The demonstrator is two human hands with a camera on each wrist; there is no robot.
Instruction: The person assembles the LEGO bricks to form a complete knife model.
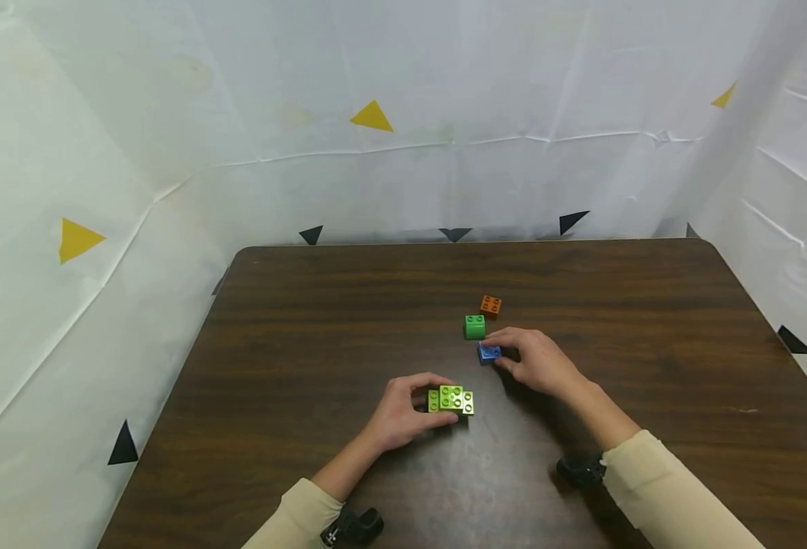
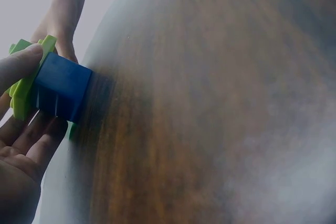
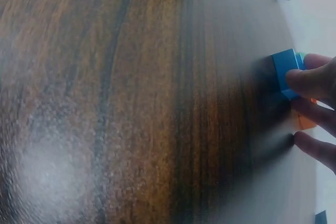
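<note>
On a wood-grain table (image 1: 293, 343) in the head view, the left hand (image 1: 398, 414) holds one lime-green brick stack (image 1: 451, 397), long axis running nine to three o'clock. Toward its one o'clock, the right hand (image 1: 536, 362) pinches one small blue brick (image 1: 488, 354); one green brick (image 1: 475, 329) sits at that brick's eleven, one orange brick (image 1: 491, 306) at its twelve. Left wrist view: at nine o'clock, one dark-blue block (image 2: 62, 83) adjoins the lime pieces. Right wrist view: the blue brick, gripped, lies toward two.

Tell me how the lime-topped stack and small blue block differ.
The stack is lime over blue; the small block is all blue. The stack is bigger than the small block. The left hand holds the stack; the right hand pinches the small block. Both are studded.
</note>
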